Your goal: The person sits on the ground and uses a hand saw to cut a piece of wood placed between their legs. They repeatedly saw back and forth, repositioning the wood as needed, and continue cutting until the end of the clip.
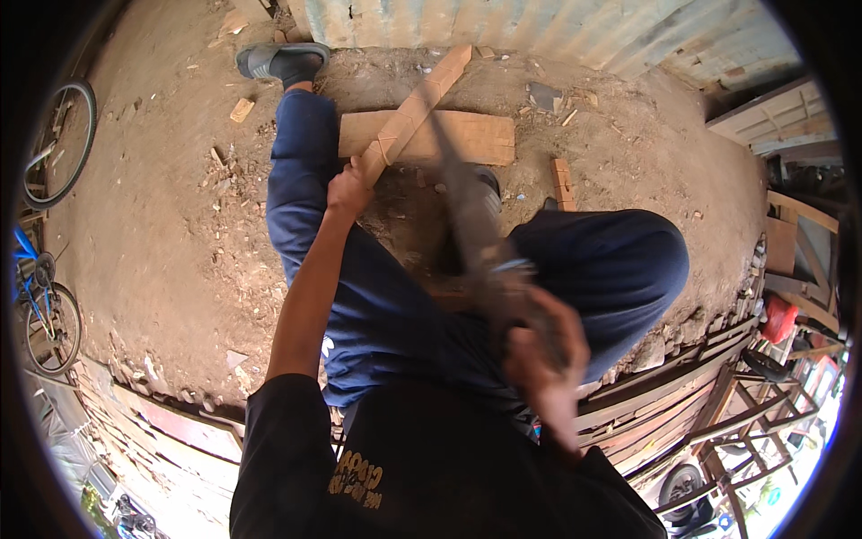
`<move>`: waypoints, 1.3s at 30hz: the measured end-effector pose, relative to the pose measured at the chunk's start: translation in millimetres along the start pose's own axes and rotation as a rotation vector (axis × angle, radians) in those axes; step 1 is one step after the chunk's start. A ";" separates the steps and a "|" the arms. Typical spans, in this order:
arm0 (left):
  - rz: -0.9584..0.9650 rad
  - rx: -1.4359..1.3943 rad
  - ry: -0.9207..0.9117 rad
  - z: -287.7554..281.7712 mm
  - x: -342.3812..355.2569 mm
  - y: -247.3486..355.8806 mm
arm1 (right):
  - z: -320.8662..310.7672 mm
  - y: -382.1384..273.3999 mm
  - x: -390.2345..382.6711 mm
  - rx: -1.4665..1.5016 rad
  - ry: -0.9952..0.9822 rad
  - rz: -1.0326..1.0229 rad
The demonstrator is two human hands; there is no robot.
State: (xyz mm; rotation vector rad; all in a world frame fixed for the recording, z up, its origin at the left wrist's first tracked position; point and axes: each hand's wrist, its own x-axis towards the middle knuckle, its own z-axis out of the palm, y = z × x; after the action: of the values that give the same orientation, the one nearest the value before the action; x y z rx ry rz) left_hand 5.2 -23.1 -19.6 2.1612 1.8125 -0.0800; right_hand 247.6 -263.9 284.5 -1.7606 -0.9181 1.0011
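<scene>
My left hand (351, 188) is closed around the near end of a long wooden strip (413, 112), which slants away to the upper right. The strip lies across a flat plank (480, 136) on the ground and shows dark cross lines and notches on its surface. In my right hand (543, 359), closed on the handle, is a handsaw (467, 198) with a dark, tapering blade. Motion smears the blade and the hand. The blade's tip comes near the strip in the picture; whether they touch, I cannot tell.
My outstretched leg (310, 148) and bent knee (620, 260) flank the plank. A short notched wood piece (563, 184) lies to the right on the dirt. Corrugated metal sheeting (539, 31) stands ahead, bicycles (49, 323) at the left, a wooden frame (745, 431) at the lower right.
</scene>
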 end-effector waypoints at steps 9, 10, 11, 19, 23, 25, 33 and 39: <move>-0.076 -0.048 -0.107 1.3 -4.4 14.6 | -188.9 -51.9 124.9 -0.344 0.505 -0.506; -0.078 -0.062 -0.092 5.6 -3.6 21.3 | -193.2 -33.7 140.9 -0.558 0.551 -0.533; -0.102 -0.045 -0.070 4.7 -5.8 16.4 | -195.5 -5.0 163.1 -0.735 0.594 -0.555; -0.158 -0.109 0.016 4.5 21.0 58.7 | -179.4 215.6 214.2 -0.662 0.435 0.315; -0.229 -0.065 -0.104 -3.2 24.8 62.3 | -172.4 291.9 206.9 -0.775 0.415 0.163; -0.213 -0.066 -0.120 -2.3 27.6 51.1 | -168.9 310.1 205.4 -0.830 0.451 0.007; -0.098 -0.235 -0.059 -17.5 15.8 119.6 | -102.0 273.2 208.1 -0.426 0.253 -0.046; -0.047 -0.401 -0.042 -26.8 11.1 144.0 | 3.9 234.4 256.3 0.093 -0.506 0.472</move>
State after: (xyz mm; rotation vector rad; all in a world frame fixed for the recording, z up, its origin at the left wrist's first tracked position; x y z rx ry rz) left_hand 142.4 -26.0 32.7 1.8228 1.6856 0.2086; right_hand 385.9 -114.3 3.1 -1.7102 -0.7438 1.8243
